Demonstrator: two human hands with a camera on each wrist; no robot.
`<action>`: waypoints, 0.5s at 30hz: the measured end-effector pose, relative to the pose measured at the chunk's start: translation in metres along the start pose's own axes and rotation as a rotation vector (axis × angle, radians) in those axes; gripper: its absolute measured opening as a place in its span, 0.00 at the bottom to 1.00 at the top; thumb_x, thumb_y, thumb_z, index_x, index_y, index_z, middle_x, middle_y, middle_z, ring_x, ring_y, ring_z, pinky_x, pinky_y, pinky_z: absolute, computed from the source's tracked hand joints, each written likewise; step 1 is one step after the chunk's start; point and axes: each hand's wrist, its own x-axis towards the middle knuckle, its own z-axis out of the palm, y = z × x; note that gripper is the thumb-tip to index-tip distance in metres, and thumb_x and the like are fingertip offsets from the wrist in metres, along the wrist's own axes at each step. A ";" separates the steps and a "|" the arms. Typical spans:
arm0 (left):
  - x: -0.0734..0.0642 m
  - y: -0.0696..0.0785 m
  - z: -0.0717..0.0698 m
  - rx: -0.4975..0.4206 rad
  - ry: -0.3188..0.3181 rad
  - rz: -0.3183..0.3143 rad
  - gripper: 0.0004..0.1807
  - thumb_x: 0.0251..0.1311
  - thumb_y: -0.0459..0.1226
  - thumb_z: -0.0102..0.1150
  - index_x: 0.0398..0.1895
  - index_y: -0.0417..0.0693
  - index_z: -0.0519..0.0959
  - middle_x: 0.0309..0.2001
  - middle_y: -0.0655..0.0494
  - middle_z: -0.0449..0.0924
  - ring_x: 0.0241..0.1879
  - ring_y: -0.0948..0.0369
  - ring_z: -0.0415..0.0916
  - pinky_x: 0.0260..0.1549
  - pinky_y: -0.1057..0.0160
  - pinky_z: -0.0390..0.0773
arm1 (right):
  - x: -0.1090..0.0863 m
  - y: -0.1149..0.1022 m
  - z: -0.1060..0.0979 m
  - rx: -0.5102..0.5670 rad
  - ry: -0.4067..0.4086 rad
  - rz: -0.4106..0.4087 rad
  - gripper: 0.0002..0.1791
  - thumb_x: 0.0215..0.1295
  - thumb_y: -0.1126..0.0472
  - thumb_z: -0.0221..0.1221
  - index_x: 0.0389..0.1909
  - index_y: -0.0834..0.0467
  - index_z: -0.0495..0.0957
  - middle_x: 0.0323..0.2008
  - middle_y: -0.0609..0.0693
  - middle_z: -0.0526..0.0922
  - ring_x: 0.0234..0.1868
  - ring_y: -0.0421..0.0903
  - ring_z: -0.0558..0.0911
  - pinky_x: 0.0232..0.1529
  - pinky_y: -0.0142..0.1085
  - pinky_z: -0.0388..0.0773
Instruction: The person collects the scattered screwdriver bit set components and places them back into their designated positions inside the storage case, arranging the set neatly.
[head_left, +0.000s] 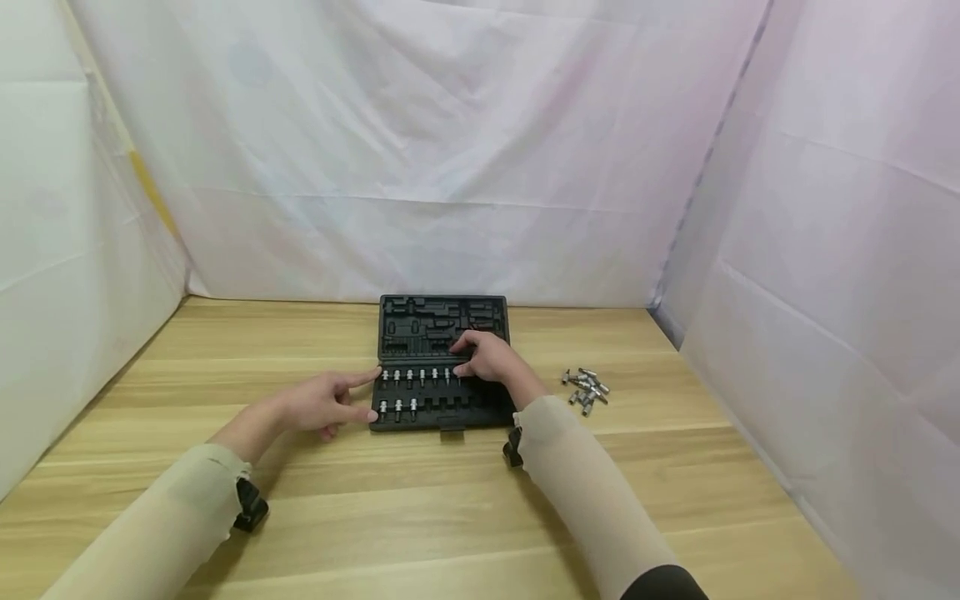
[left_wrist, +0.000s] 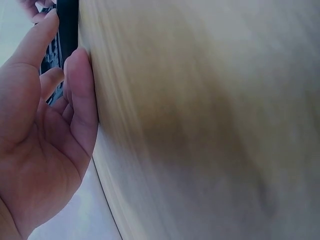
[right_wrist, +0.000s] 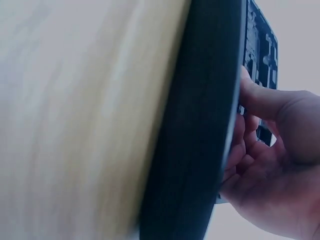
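Observation:
A black socket case [head_left: 498, 408] lies unfolded on the table, its moulded lid [head_left: 442, 312] at the back. Silver bit sockets [head_left: 409, 377] fill much of the upper row; three more [head_left: 398, 408] sit at the left of the lower row. My left hand [head_left: 322, 404] reaches to the case's left edge, index finger and thumb spread and touching its two corners, other fingers bent under. Over the upper row's right part, my right hand [head_left: 491, 358] pinches a bit socket [head_left: 459, 380] at its slot, mostly hidden by the fingers. In the right wrist view its thumb [right_wrist: 265, 100] bends toward the fingers.
A loose pile of bit sockets [head_left: 587, 389] lies on the wooden table [head_left: 360, 517] right of the case. White cloth walls [head_left: 420, 167] enclose the back and both sides. Each wrist wears a small black camera [head_left: 250, 506].

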 end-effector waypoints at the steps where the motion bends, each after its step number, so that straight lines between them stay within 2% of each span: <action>1: 0.000 0.000 0.000 0.001 -0.002 -0.005 0.52 0.71 0.52 0.73 0.91 0.59 0.54 0.31 0.54 0.68 0.27 0.59 0.71 0.28 0.59 0.85 | -0.001 0.001 0.000 0.013 -0.004 -0.003 0.18 0.74 0.62 0.71 0.62 0.50 0.85 0.68 0.55 0.81 0.47 0.52 0.83 0.54 0.49 0.83; 4: 0.000 0.000 0.001 0.009 -0.007 -0.008 0.52 0.72 0.53 0.72 0.91 0.59 0.53 0.31 0.54 0.68 0.27 0.59 0.72 0.28 0.59 0.85 | -0.003 0.002 -0.001 0.037 -0.009 -0.010 0.18 0.74 0.63 0.72 0.61 0.50 0.86 0.65 0.56 0.82 0.41 0.49 0.80 0.50 0.46 0.81; 10: -0.001 0.001 0.001 0.007 0.008 0.000 0.52 0.72 0.51 0.73 0.91 0.58 0.54 0.31 0.54 0.68 0.27 0.58 0.72 0.27 0.59 0.86 | -0.002 -0.001 -0.003 0.038 -0.008 -0.019 0.18 0.74 0.64 0.71 0.61 0.50 0.85 0.66 0.55 0.81 0.42 0.49 0.80 0.50 0.46 0.81; 15: 0.000 -0.001 0.000 0.007 0.007 -0.006 0.52 0.72 0.52 0.73 0.91 0.59 0.54 0.31 0.54 0.68 0.27 0.59 0.72 0.27 0.59 0.85 | 0.000 0.001 -0.003 0.034 -0.024 -0.025 0.19 0.74 0.63 0.72 0.63 0.50 0.85 0.50 0.56 0.85 0.36 0.47 0.76 0.44 0.43 0.76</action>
